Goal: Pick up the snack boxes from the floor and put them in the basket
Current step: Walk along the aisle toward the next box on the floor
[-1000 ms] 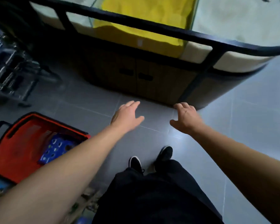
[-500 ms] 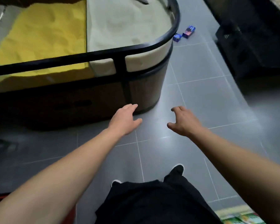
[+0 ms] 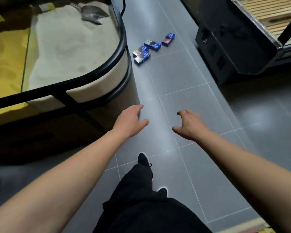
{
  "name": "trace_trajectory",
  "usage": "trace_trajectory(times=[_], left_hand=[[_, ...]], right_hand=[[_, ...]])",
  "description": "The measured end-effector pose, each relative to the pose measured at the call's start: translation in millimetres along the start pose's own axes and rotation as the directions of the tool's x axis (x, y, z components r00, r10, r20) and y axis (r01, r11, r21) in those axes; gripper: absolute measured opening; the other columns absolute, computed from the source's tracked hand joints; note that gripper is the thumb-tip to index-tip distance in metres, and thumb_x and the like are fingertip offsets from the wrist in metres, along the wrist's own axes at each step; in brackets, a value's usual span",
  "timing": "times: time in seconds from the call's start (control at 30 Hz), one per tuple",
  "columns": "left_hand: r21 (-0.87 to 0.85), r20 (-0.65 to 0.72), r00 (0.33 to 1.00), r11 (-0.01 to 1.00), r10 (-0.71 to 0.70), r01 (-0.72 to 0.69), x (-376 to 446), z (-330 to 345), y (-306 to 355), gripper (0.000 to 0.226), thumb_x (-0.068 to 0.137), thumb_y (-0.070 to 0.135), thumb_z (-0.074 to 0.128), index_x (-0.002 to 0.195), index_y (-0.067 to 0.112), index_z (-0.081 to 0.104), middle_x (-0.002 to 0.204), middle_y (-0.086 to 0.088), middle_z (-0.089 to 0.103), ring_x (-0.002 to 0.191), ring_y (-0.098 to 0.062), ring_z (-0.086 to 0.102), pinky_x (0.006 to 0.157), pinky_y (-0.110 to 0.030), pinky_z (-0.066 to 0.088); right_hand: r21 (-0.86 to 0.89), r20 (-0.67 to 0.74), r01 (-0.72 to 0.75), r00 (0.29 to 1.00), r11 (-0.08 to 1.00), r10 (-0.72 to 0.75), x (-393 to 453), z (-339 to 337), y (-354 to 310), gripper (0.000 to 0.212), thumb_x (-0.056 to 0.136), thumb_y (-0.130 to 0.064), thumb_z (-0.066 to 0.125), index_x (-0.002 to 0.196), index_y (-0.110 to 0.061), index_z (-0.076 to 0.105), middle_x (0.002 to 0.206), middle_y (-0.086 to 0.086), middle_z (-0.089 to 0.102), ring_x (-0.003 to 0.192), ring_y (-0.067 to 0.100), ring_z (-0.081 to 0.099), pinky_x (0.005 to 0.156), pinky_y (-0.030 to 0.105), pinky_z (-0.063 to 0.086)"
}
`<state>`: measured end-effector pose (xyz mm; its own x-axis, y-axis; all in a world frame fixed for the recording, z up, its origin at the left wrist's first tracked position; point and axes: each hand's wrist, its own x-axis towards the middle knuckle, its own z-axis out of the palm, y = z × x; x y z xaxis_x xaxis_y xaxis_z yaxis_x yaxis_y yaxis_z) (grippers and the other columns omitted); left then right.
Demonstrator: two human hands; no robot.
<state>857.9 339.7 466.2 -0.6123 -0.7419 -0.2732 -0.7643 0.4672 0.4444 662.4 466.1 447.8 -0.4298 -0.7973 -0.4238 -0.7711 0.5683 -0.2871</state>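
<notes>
Half a second ago only two small boxes showed far up the aisle — now the view has swung along the grey tiled floor (image 3: 183,78) and four blue snack boxes (image 3: 152,45) lie in plain sight, scattered on the tiles just beside the rounded end of the bulk bin (image 3: 123,47), two of them touching. Both arms reach forward, well short of the boxes. On the left hand (image 3: 128,121) the fingers are apart and nearly straight, holding nothing; on the right hand (image 3: 190,126) they are spread and curled, empty too. A metal scoop (image 3: 93,13) rests in the bin's white grain. One black shoe (image 3: 143,159) is planted ahead of the other — no basket shows from the head camera.
</notes>
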Motion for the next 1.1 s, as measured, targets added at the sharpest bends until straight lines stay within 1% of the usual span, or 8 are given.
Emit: trace_trajectory(times=[0.23, 0.37, 0.47, 0.6, 0.67, 0.77, 0.93, 1.1], left_hand=[[-0.023, 0.009, 1.0, 1.0, -0.007, 0.007, 121.8, 2.6, 41.4, 0.068, 0.087, 0.042, 0.059, 0.148, 0.022, 0.036, 0.153, 0.002, 0.039, 0.141, -0.017, 0.034, 0.115, -0.032, 0.029], [-0.053, 0.0, 0.999, 0.998, -0.034, 0.034, 208.2, -10.7, 62.3, 0.068, 0.088, 0.04, 0.061, 0.148, 0.021, 0.036, 0.153, 0.002, 0.038, 0.142, -0.017, 0.033, 0.115, -0.031, 0.027], [-0.052, -0.001, 0.999, 0.998, -0.036, 0.036, 275.1, -23.0, 82.4, 0.069, 0.086, 0.043, 0.06, 0.148, 0.022, 0.037, 0.152, 0.002, 0.04, 0.141, -0.017, 0.035, 0.115, -0.033, 0.029], [-0.061, 0.002, 0.999, 0.997, -0.042, 0.042, 347.0, -36.1, 113.7, 0.068, 0.087, 0.043, 0.06, 0.148, 0.024, 0.037, 0.152, 0.004, 0.04, 0.141, -0.017, 0.035, 0.114, -0.032, 0.029], [-0.058, 0.012, 0.999, 0.997, -0.044, 0.044, 380.8, -37.2, 128.3, 0.067, 0.087, 0.043, 0.059, 0.148, 0.023, 0.037, 0.152, 0.003, 0.04, 0.141, -0.017, 0.035, 0.114, -0.031, 0.028], [-0.054, 0.048, 0.997, 0.997, -0.056, 0.059, 434.8, -29.4, 149.8, 0.068, 0.087, 0.043, 0.06, 0.148, 0.023, 0.037, 0.153, 0.002, 0.039, 0.14, -0.018, 0.037, 0.113, -0.032, 0.03], [-0.077, 0.031, 0.991, 0.988, -0.131, 0.133, 533.5, -23.3, 189.0, 0.069, 0.087, 0.044, 0.058, 0.148, 0.024, 0.036, 0.153, 0.002, 0.038, 0.139, -0.019, 0.038, 0.111, -0.033, 0.033], [-0.132, -0.012, 0.97, 0.962, -0.243, 0.239, 614.8, -32.8, 220.4, 0.068, 0.087, 0.043, 0.059, 0.148, 0.023, 0.036, 0.153, 0.002, 0.039, 0.139, -0.021, 0.037, 0.111, -0.033, 0.032]], right_hand=[[-0.023, -0.029, 0.02, 0.999, 1.0, -0.02, 106.2, -64.4, 43.7, 0.069, 0.084, -0.039, 0.061, 0.145, -0.017, 0.038, 0.147, 0.001, 0.04, 0.134, 0.026, 0.038, 0.101, 0.039, 0.041], [-0.027, -0.008, 0.022, 1.0, 0.999, -0.022, 182.6, -108.7, 63.9, 0.069, 0.083, -0.039, 0.061, 0.145, -0.016, 0.039, 0.146, 0.001, 0.041, 0.134, 0.028, 0.039, 0.103, 0.042, 0.044], [-0.046, -0.015, 0.021, 1.0, 0.999, -0.022, 236.6, -146.4, 80.2, 0.068, 0.083, -0.039, 0.061, 0.144, -0.016, 0.04, 0.144, 0.001, 0.042, 0.132, 0.027, 0.041, 0.101, 0.042, 0.046], [-0.049, 0.005, 0.018, 1.0, 0.999, -0.017, 295.6, -187.9, 103.6, 0.069, 0.084, -0.039, 0.061, 0.144, -0.016, 0.039, 0.145, 0.002, 0.042, 0.132, 0.027, 0.041, 0.103, 0.042, 0.044], [-0.041, 0.018, 0.005, 1.0, 0.999, -0.004, 327.8, -205.7, 115.6, 0.069, 0.084, -0.039, 0.061, 0.145, -0.016, 0.038, 0.145, 0.003, 0.042, 0.132, 0.027, 0.04, 0.104, 0.042, 0.044], [-0.059, 0.017, 0.03, 0.999, 0.998, -0.029, 381.5, -234.4, 137.8, 0.069, 0.084, -0.04, 0.061, 0.145, -0.016, 0.039, 0.145, 0.003, 0.042, 0.132, 0.027, 0.042, 0.104, 0.042, 0.044], [-0.08, 0.045, 0.069, 0.997, 0.994, -0.066, 476.9, -281.6, 182.8, 0.067, 0.085, -0.039, 0.061, 0.145, -0.017, 0.039, 0.147, 0.0, 0.041, 0.133, 0.026, 0.04, 0.102, 0.04, 0.044], [-0.132, 0.116, 0.156, 0.983, 0.979, -0.142, 570.6, -331.6, 211.5, 0.067, 0.084, -0.039, 0.061, 0.143, -0.015, 0.04, 0.146, 0.003, 0.042, 0.132, 0.027, 0.042, 0.104, 0.04, 0.042]])
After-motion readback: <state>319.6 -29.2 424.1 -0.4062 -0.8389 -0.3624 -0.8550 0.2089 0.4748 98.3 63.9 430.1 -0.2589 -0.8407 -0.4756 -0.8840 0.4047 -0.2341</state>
